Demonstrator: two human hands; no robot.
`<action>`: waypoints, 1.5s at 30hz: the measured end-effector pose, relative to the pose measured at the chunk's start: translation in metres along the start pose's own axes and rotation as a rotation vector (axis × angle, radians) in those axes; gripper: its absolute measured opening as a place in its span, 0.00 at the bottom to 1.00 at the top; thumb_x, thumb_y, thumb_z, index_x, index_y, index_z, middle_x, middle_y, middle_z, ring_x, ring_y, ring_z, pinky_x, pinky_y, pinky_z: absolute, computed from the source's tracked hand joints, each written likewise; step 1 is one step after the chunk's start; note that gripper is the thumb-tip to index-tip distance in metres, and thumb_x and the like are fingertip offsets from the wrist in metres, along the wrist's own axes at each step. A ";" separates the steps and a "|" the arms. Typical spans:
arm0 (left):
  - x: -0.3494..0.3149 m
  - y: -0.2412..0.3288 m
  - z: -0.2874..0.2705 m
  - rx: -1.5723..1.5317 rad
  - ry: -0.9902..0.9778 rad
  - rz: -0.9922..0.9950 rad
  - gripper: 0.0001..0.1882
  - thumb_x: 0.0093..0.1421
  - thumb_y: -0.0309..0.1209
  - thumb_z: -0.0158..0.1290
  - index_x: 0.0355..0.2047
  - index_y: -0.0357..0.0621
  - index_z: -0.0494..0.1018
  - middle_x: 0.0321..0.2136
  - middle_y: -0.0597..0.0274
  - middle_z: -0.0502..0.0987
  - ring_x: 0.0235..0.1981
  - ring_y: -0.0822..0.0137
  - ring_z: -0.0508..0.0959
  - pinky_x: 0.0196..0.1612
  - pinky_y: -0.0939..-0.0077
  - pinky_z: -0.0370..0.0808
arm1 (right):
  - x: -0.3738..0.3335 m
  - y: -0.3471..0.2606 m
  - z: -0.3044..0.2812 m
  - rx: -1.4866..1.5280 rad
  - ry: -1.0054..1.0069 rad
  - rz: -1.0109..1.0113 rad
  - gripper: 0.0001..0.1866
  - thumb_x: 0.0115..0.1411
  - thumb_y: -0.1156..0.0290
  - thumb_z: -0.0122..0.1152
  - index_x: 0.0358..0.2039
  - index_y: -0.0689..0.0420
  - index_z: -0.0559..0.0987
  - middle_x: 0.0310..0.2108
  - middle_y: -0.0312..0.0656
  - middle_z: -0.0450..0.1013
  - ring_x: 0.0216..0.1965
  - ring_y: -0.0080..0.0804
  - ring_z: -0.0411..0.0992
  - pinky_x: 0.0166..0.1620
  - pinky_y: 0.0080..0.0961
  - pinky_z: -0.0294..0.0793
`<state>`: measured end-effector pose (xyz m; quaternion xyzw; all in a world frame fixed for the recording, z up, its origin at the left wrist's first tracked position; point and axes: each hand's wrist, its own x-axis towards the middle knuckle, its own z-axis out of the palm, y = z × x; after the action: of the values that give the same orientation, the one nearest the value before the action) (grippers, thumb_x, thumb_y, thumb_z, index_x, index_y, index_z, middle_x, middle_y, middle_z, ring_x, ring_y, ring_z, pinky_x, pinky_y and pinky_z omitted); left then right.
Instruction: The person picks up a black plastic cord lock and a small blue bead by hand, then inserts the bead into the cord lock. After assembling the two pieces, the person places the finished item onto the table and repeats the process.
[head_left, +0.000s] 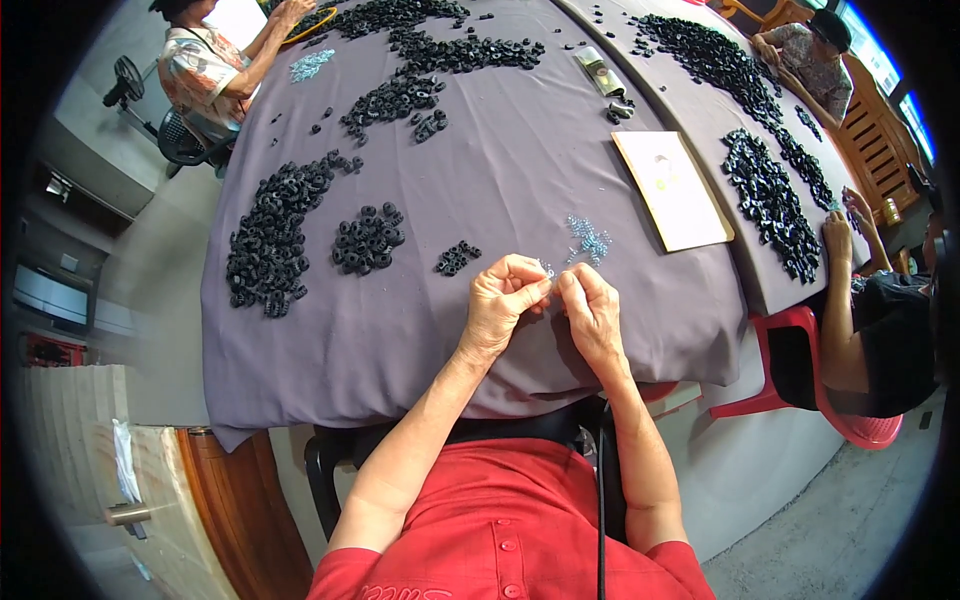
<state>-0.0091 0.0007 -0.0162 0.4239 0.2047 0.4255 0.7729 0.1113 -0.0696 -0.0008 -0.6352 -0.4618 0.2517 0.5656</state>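
Above the near edge of the grey cloth, my two hands meet at the fingertips. My left hand [505, 302] is closed in a pinch, with a small see-through piece [547, 268] showing at its thumb and forefinger. My right hand [592, 312] is pinched close beside it; whatever its fingers hold is too small to make out. Just beyond lies a loose scatter of small pale-blue see-through pieces [590, 240]. To the left of my hands sits a little cluster of black ring-shaped parts [458, 258], and farther left a larger round heap of them [368, 240].
A long pile of black parts [268, 240] runs along the left side of the grey tablecloth [400, 340]. Toward the right lies a pale flat board [675, 190], with a small packet [598, 72] beyond it. Other people work around the tables; a red plastic chair [790, 370] stands at right.
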 end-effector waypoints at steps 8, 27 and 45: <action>0.000 0.000 -0.003 -0.008 0.039 -0.043 0.07 0.53 0.17 0.56 0.31 0.41 0.72 0.27 0.64 0.73 0.23 0.74 0.74 0.26 0.82 0.73 | -0.001 -0.002 0.000 -0.009 0.017 -0.003 0.06 0.57 0.75 0.54 0.26 0.63 0.71 0.18 0.36 0.66 0.20 0.20 0.62 0.25 0.21 0.65; 0.001 0.004 0.000 0.131 0.025 -0.104 0.06 0.59 0.28 0.53 0.35 0.39 0.71 0.23 0.65 0.74 0.20 0.76 0.72 0.23 0.85 0.70 | -0.001 0.003 0.005 0.192 0.050 -0.050 0.05 0.54 0.81 0.58 0.31 0.60 0.71 0.25 0.33 0.70 0.26 0.16 0.68 0.31 0.15 0.69; -0.001 0.000 0.008 0.118 0.070 -0.018 0.06 0.58 0.27 0.54 0.34 0.40 0.70 0.23 0.67 0.74 0.20 0.78 0.73 0.22 0.86 0.70 | -0.003 0.007 0.002 0.251 0.021 0.015 0.07 0.58 0.79 0.56 0.39 0.62 0.74 0.31 0.32 0.71 0.31 0.15 0.68 0.35 0.12 0.68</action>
<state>-0.0039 -0.0036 -0.0121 0.4518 0.2603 0.4205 0.7425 0.1100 -0.0708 -0.0089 -0.5656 -0.4161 0.3050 0.6434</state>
